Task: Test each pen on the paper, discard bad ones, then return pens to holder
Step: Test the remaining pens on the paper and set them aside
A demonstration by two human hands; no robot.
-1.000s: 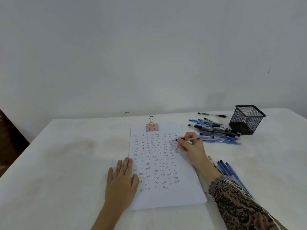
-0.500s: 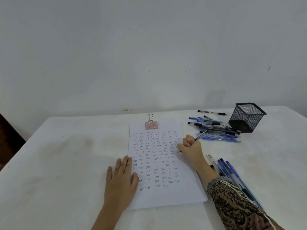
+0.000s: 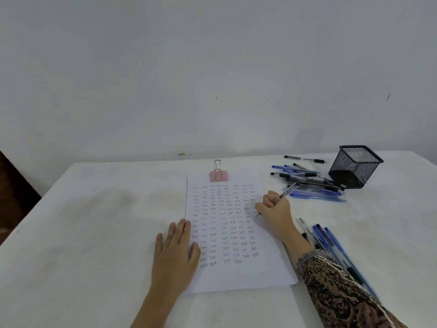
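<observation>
A white sheet of paper (image 3: 257,273) lies on the table, filled with rows of the handwritten word "Test". My right hand (image 3: 275,211) grips a pen (image 3: 289,189) in a writing hold, its tip touching the sheet's right edge. My left hand (image 3: 175,254) lies flat with straight fingers on the sheet's lower left edge. A pile of blue and black pens (image 3: 309,183) lies at the back right beside an empty black mesh holder (image 3: 354,165). Another group of pens (image 3: 331,247) lies on the right, partly under my right forearm.
A pink binder clip (image 3: 218,175) holds the sheet's top edge. The white table (image 3: 94,233) runs back to a bare wall. One black pen (image 3: 305,159) lies apart behind the pile. A dark object (image 3: 14,197) stands beyond the table's left edge.
My right hand turned the pen from lying level to a writing hold and brought its tip down to the sheet's right edge. My left hand has not moved.
</observation>
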